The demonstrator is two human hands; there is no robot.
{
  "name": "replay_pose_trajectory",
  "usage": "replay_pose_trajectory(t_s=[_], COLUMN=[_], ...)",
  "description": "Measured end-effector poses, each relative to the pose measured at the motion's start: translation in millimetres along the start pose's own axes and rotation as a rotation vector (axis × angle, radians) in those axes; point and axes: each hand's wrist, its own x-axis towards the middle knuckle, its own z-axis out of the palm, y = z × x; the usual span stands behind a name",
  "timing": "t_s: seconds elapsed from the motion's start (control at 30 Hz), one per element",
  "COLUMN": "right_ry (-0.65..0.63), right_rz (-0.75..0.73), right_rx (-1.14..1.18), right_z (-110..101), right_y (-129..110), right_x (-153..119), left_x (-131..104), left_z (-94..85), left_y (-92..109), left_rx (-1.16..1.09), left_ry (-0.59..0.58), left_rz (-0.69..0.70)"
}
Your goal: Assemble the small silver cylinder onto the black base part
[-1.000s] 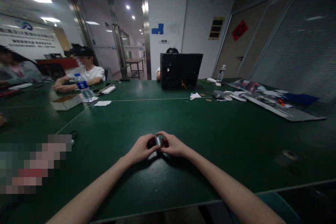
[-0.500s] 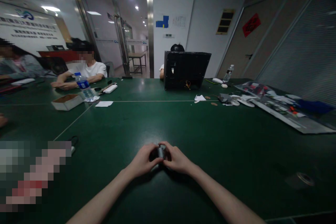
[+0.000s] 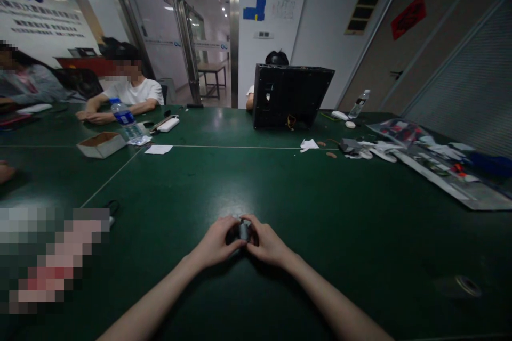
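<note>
A small grey metallic object (image 3: 244, 229) sits at the near middle of the green table (image 3: 192, 186), between my two hands. My left hand (image 3: 218, 240) curves round its left side, thumb and fingertips pressed to it. From the other side my right hand (image 3: 267, 241) grips the same object, its fingers bent over the top and the thumb below. The fingertips of both hands nearly meet. Dark parts show inside the curl of each hand, too small to make out.
A roll-like object (image 3: 466, 286) lies at the right. Farther back stand a black box-like panel (image 3: 294, 97), a water bottle (image 3: 126, 120) and an open box (image 3: 102, 145). Loose parts lie on a board (image 3: 448, 178) at the right. Several people sit round the table.
The view has tilted down slightly, so the background sits higher and the panel a little farther right. Both hands keep their hold on the grey object.
</note>
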Motion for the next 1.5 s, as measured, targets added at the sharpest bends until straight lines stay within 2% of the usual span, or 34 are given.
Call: replay_pose_trajectory(t_s=[0.57, 0.8, 0.97, 1.5], right_ry=[0.012, 0.018, -0.022, -0.030], right_rz=[0.058, 0.065, 0.072, 0.094], right_rx=[0.040, 0.137, 0.158, 0.221], right_z=[-2, -9, -11, -13], right_y=[-2, -10, -11, -1], right_x=[-5, -13, -12, -11], left_x=[1, 2, 4, 5], left_z=[3.4, 0.0, -0.6, 2.4], left_y=[-7, 4, 7, -5], left_rx=[-0.149, -0.240, -0.266, -0.329], left_ry=[-0.048, -0.105, -0.131, -0.166], left_rz=[-0.102, -0.165, -0.202, -0.207])
